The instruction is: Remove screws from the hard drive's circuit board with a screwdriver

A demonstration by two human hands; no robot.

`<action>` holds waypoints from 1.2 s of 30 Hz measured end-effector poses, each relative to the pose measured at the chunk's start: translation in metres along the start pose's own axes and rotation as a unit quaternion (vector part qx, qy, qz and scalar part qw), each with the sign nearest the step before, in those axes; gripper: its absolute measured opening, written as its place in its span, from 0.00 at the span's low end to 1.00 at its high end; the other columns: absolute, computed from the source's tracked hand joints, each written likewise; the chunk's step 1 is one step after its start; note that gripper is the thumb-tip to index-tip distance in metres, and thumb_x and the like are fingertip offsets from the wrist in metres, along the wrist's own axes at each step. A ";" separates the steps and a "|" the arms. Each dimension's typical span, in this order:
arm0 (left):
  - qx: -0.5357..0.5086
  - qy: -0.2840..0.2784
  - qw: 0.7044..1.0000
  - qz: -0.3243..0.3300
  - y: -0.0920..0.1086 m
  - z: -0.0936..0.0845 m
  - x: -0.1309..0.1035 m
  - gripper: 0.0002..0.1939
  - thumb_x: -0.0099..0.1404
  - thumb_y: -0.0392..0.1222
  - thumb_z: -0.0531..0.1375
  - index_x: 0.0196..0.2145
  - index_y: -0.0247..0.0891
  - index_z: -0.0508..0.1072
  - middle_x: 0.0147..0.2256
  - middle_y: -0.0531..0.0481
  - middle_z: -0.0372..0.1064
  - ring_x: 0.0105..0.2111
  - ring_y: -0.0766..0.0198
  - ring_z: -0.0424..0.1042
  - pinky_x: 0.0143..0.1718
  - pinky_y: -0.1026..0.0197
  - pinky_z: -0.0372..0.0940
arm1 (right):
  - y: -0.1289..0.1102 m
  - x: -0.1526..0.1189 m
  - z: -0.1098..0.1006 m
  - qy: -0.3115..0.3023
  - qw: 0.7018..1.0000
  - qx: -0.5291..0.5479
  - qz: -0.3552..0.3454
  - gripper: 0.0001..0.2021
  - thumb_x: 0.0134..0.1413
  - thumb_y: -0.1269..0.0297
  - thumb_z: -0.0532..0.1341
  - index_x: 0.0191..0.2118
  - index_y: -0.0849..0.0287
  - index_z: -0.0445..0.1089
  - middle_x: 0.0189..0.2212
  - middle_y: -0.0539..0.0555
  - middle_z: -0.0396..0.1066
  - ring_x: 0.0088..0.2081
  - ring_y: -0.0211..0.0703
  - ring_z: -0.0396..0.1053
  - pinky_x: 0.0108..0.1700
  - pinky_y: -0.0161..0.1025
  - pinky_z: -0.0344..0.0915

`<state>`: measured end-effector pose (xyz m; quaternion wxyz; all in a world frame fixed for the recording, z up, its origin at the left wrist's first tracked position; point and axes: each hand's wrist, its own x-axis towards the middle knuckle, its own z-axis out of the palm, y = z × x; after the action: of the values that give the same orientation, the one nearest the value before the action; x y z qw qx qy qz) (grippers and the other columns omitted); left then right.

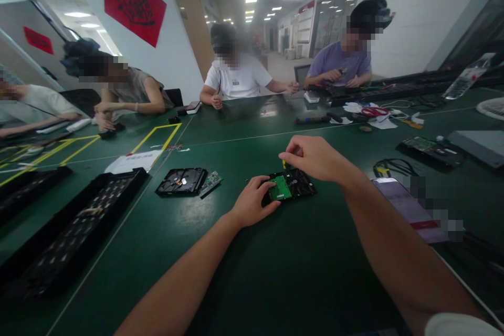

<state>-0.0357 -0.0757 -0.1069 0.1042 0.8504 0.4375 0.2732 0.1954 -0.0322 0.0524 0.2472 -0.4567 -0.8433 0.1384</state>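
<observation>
A hard drive (pixel 302 184) lies on the green table in front of me, its green circuit board (pixel 280 187) facing up. My left hand (pixel 255 200) grips the drive's left end, thumb at the near edge and fingers at the far side. Above the drive's far edge, my right hand (pixel 309 156) pinches a small screwdriver (pixel 284 164) with yellow on it, pointing down at the drive. The fingers hide most of the tool, and its tip is hard to make out.
Left of my hands sit another hard drive (pixel 181 181) and a loose circuit board (pixel 211 182). A long black tray (pixel 84 226) lies farther left. To the right are a phone (pixel 409 207), black cables (pixel 394 167) and a grey box (pixel 478 146). Several people sit across the table.
</observation>
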 end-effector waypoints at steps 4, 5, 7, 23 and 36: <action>-0.002 -0.003 1.000 0.000 0.000 0.000 0.000 0.29 0.68 0.56 0.64 0.62 0.43 0.68 0.62 0.37 0.63 0.63 0.44 0.64 0.64 0.37 0.65 | -0.003 0.000 0.002 0.018 0.999 -0.025 0.012 0.09 0.62 0.57 0.65 0.36 0.57 0.74 0.30 0.53 0.77 0.32 0.45 0.72 0.36 0.40 0.60; -0.001 -0.003 1.000 0.000 0.000 0.000 0.000 0.29 0.68 0.56 0.64 0.62 0.43 0.68 0.62 0.37 0.63 0.63 0.45 0.64 0.64 0.37 0.65 | -0.004 0.000 0.002 0.021 0.999 -0.025 0.009 0.08 0.62 0.58 0.65 0.37 0.57 0.73 0.31 0.53 0.77 0.32 0.45 0.71 0.36 0.40 0.60; -0.001 -0.002 1.000 0.000 0.000 0.000 0.000 0.29 0.68 0.56 0.64 0.62 0.43 0.68 0.61 0.37 0.63 0.63 0.45 0.64 0.64 0.38 0.65 | -0.006 0.000 0.005 0.030 0.999 -0.019 -0.003 0.06 0.63 0.60 0.65 0.39 0.57 0.72 0.32 0.53 0.77 0.33 0.44 0.71 0.37 0.40 0.59; 0.013 -0.022 1.000 -0.010 0.000 0.003 0.000 0.33 0.65 0.56 0.66 0.62 0.40 0.64 0.69 0.33 0.55 0.72 0.40 0.52 0.70 0.34 0.54 | 0.022 -0.048 0.061 0.196 0.978 0.032 -0.068 0.18 0.71 0.62 0.56 0.63 0.52 0.64 0.55 0.61 0.72 0.49 0.54 0.75 0.53 0.54 0.71; 0.023 -0.011 1.000 -0.008 0.003 0.000 0.002 0.33 0.63 0.58 0.67 0.60 0.42 0.67 0.62 0.36 0.63 0.63 0.41 0.63 0.63 0.37 0.64 | 0.049 -0.054 0.093 0.234 0.966 0.103 -0.040 0.28 0.69 0.58 0.60 0.70 0.50 0.56 0.55 0.61 0.73 0.46 0.53 0.78 0.55 0.55 0.74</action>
<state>-0.0327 -0.0760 -0.1055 0.0914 0.8521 0.4493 0.2523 0.2046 -0.0517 -0.0640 0.4887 -0.4142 -0.7608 0.1041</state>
